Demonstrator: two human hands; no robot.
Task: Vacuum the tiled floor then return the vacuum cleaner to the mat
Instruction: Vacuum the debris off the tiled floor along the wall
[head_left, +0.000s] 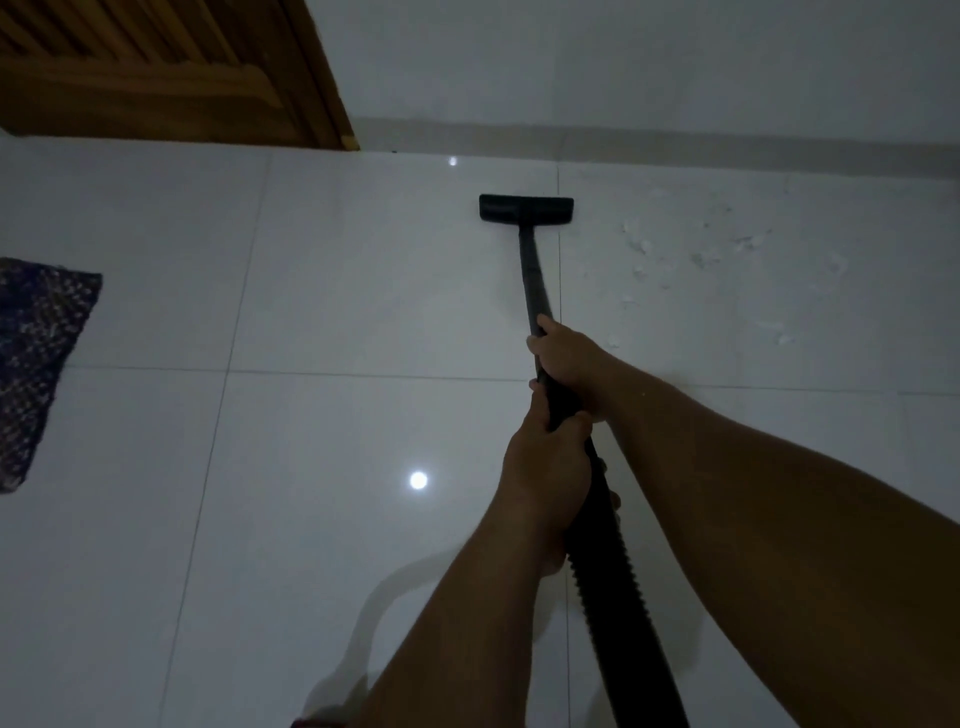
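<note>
A black vacuum wand (531, 270) runs forward from my hands to a flat black floor head (525, 210) that rests on the glossy white tiled floor (337, 291), close to the far wall. My right hand (569, 358) is closed around the wand higher up. Just behind it, my left hand (545, 467) grips the wand where the ribbed black hose (618, 613) begins. The hose trails back under my arms and out of the frame. White crumbs and dust (711, 260) lie scattered on the tile right of the head. The vacuum body is out of sight.
A dark patterned mat (36, 358) lies at the left edge. A wooden louvred door (171, 67) stands at the top left, and a white wall with a skirting strip (675, 140) closes off the far side. A ceiling light reflects on the tile (418, 480).
</note>
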